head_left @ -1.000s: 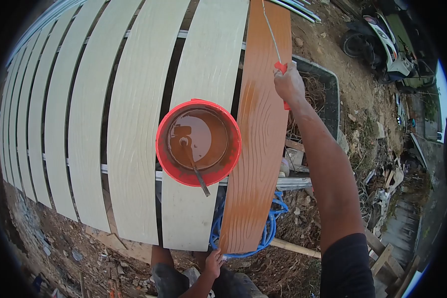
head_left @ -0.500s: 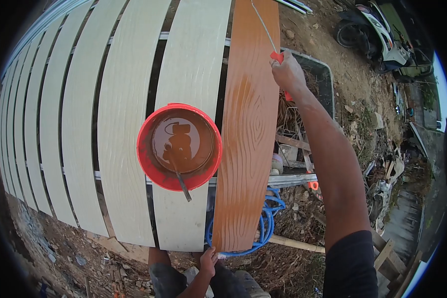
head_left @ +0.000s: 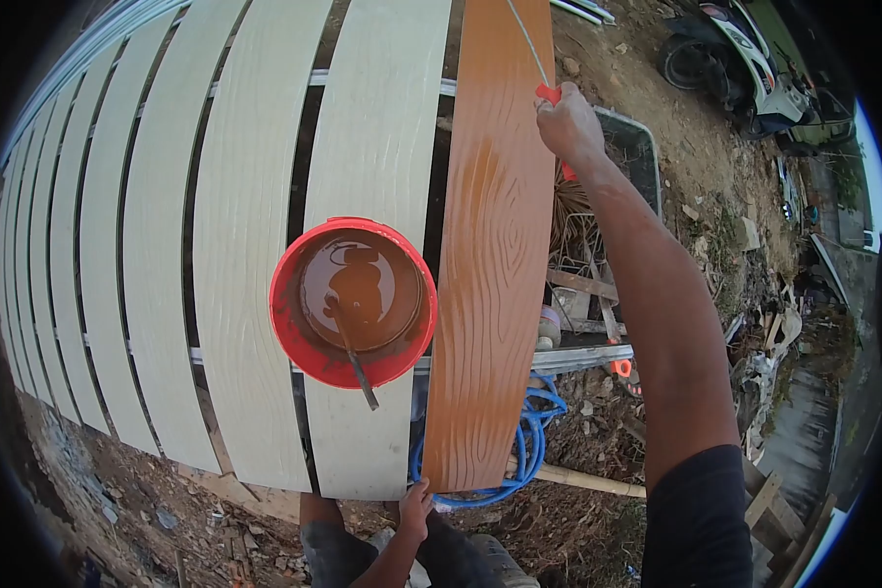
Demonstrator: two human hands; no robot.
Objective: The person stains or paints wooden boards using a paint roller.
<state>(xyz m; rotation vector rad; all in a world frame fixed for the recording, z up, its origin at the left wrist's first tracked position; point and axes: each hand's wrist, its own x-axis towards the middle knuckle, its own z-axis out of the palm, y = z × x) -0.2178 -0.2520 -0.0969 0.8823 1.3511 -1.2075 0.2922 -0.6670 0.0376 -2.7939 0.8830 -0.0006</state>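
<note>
My right hand (head_left: 569,127) is closed round the red handle (head_left: 548,94) of a paint roller. Its thin metal rod runs forward over the brown plank; the roller head is out of view. This wood-grain plank (head_left: 490,323) is coated in brown paint, with a wetter-looking patch near its middle. At its near end, my left hand (head_left: 415,510) grips the corner with its fingers. A red bucket (head_left: 282,338) of brown paint stands on the pale planks to the left, a stick (head_left: 355,365) leaning in it.
Several unpainted pale planks (head_left: 250,245) lie side by side at left on metal rails (head_left: 578,359). A blue hose (head_left: 531,441) lies coiled below the brown plank. On the right are a dark tub (head_left: 647,157), scrap wood, rubble and a parked motorbike (head_left: 745,69).
My right hand has moved slightly forward with the roller, along the brown plank. The left hand stays at the plank's near corner. The view has shifted a little.
</note>
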